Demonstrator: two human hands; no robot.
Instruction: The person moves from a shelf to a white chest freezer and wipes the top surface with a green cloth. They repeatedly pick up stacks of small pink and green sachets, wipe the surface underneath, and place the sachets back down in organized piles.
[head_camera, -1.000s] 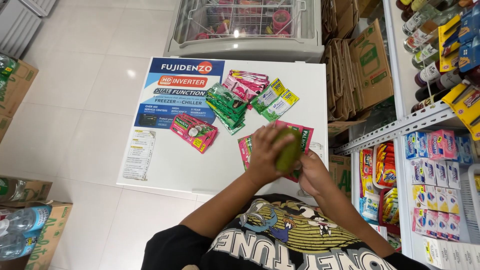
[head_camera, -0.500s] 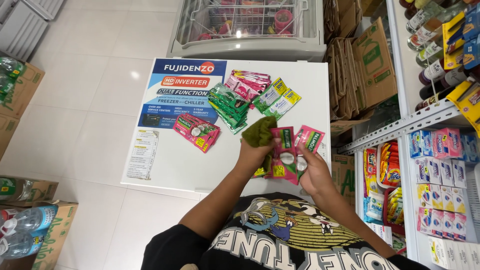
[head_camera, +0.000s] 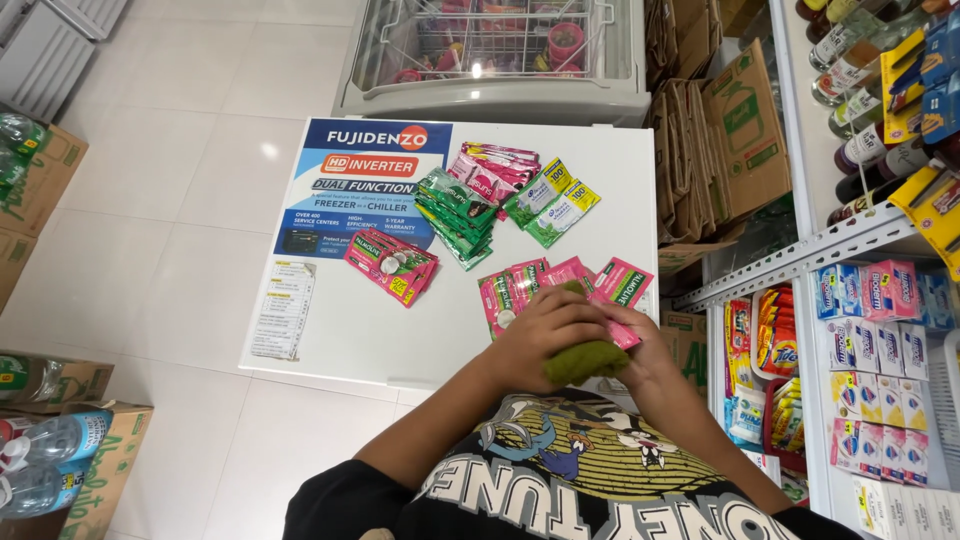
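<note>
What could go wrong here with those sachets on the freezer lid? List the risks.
1. The pink sachets fan out near the front edge of the white freezer lid; wiping with the green cloth under the left hand might push them off.
2. The right hand pins only one sachet, so the rest could slide.

On the white freezer lid, a blue poster lay left; pink sachets below it, green sachets beside, and pink sachets, possibly a strip, nearest the front edge
</note>
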